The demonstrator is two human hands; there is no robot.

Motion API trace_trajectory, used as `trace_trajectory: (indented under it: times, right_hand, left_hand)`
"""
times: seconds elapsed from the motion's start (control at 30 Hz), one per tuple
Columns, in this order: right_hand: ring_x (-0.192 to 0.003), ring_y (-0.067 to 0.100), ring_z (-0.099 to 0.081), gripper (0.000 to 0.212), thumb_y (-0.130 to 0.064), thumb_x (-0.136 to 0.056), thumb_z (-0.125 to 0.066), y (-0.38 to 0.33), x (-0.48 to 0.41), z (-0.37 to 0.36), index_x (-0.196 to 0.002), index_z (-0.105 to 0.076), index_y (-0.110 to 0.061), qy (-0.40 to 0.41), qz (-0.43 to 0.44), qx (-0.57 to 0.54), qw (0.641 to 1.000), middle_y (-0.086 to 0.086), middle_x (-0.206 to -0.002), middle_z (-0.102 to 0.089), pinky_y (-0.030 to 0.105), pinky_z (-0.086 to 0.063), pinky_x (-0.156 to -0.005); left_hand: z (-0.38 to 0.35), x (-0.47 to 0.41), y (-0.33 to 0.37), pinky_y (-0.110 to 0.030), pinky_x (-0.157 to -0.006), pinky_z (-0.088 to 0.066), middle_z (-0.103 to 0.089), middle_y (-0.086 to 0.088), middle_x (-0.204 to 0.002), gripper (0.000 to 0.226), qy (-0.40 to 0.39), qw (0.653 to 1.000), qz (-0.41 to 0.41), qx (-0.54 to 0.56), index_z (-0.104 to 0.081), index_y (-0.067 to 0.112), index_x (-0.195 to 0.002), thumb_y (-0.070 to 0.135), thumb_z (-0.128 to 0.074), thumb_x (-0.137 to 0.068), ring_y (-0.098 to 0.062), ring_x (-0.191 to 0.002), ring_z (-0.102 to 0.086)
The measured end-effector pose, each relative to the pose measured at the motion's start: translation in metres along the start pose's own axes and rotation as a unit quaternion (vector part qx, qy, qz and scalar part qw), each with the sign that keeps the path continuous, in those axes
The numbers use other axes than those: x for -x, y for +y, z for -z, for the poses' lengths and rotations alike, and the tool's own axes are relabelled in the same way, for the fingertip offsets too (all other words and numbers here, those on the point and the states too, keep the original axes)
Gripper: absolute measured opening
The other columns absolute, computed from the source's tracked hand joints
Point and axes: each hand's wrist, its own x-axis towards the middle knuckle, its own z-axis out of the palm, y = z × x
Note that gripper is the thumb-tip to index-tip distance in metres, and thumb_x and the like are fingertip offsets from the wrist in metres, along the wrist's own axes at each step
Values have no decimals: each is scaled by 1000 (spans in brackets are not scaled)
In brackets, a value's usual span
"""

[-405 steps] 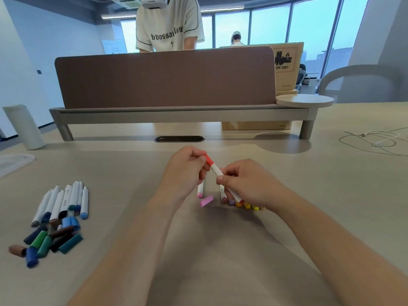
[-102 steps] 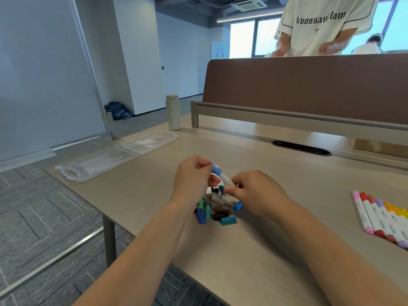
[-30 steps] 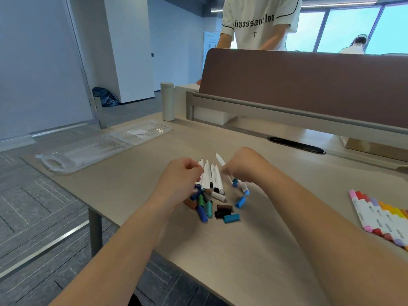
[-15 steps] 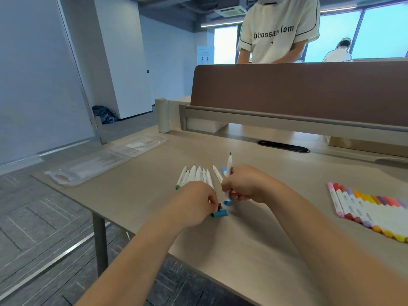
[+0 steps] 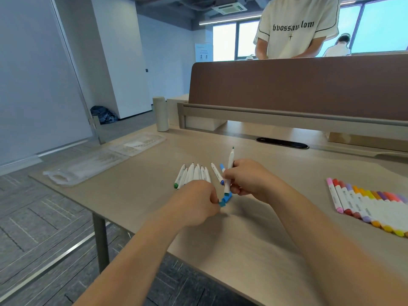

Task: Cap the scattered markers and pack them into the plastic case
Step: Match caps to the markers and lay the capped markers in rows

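My right hand (image 5: 247,180) grips a white marker (image 5: 229,166) held almost upright, its dark green tip bare and pointing up. My left hand (image 5: 196,202) is curled over the loose caps on the table, with blue caps (image 5: 225,200) showing at its fingertips; whether it holds one is hidden. Several uncapped white markers (image 5: 194,175) lie fanned out just beyond my left hand. A row of capped pink, red, purple, orange and yellow markers (image 5: 366,204) lies at the right. The clear plastic case (image 5: 92,164) lies open near the table's left edge.
A white cylinder (image 5: 160,113) stands at the table's back left corner. A brown divider panel (image 5: 298,85) on a grey rail crosses the back, with a person in a white T-shirt (image 5: 295,27) behind it. A black cable slot (image 5: 282,143) sits in the tabletop.
Since a second ago my right hand has lifted one marker upright and my left hand has dropped onto the caps. The view has shifted slightly.
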Motion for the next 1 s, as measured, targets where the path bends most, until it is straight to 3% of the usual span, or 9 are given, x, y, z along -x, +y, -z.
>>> trace_trajectory:
  times: [0.1,0.23,0.43,0.53,0.6,0.7,0.77,0.87,1.0]
  right_hand:
    - [-48,18,-49,7,-9,-92,-54,3,0,-3,-89,-59,-6,8,16,-40,999,27,-87,-68,25,-38,-48]
    - [-47,15,-49,14,-14,-96,-55,11,0,-12,-86,-61,-7,22,32,-57,998,14,-78,-64,24,-39,-47]
    - [-55,13,-52,19,-19,-98,-54,11,1,-21,-84,-63,-12,45,56,-15,997,5,-72,-62,27,-41,-53]
    - [-63,17,-57,19,-21,-97,-55,9,1,-23,-88,-66,-8,58,65,10,996,7,-77,-65,38,-50,-65]
    - [-65,17,-58,19,-20,-98,-55,9,2,-23,-87,-66,-10,61,66,15,996,5,-77,-65,38,-52,-68]
    - [-66,17,-58,20,-20,-98,-54,9,3,-23,-81,-62,-14,58,69,15,996,4,-76,-64,35,-51,-69]
    - [-68,18,-59,21,-20,-98,-54,10,2,-23,-79,-62,-15,60,68,23,996,4,-77,-64,38,-53,-71]
    - [-65,20,-58,22,-20,-97,-55,11,2,-23,-77,-61,-13,61,63,24,996,7,-76,-65,40,-53,-71]
    - [-63,19,-57,22,-19,-97,-55,12,2,-23,-75,-59,-15,60,65,14,996,8,-77,-65,35,-49,-65]
  left_hand:
    - [13,0,-13,-32,-62,-49,-69,-6,-79,15,63,989,34,132,-74,16,-84,29,-67,-87,-19,-67,-59]
    - [25,1,-30,-28,-59,-48,-68,3,-67,5,105,937,95,319,-74,17,-89,18,-70,-86,-10,-57,-53]
    - [26,-2,-28,-21,-52,-49,-70,-3,-80,4,122,971,80,191,-72,21,-83,21,-70,-86,-14,-64,-60]
    - [17,-5,-23,-34,-69,-57,-70,-4,-84,7,98,986,69,120,-73,18,-85,23,-68,-87,-21,-77,-67]
    - [12,-6,-19,-39,-74,-56,-70,-6,-83,11,87,992,62,74,-73,14,-86,21,-65,-87,-23,-80,-67]
    - [6,-8,-13,-37,-63,-53,-70,-15,-76,16,58,996,65,36,-70,8,-88,17,-57,-88,-28,-68,-67]
    - [2,-10,-11,-31,-53,-44,-61,-9,-64,18,50,997,67,7,-68,10,-79,20,-57,-89,-26,-58,-59]
    - [-2,-14,-12,-28,-52,-35,-49,-4,-56,33,62,996,70,-3,-60,11,-65,29,-58,-92,-23,-55,-49]
    - [6,-13,-17,-33,-68,-51,-69,-7,-73,25,55,994,95,-17,-71,12,-84,22,-52,-96,-24,-76,-67]
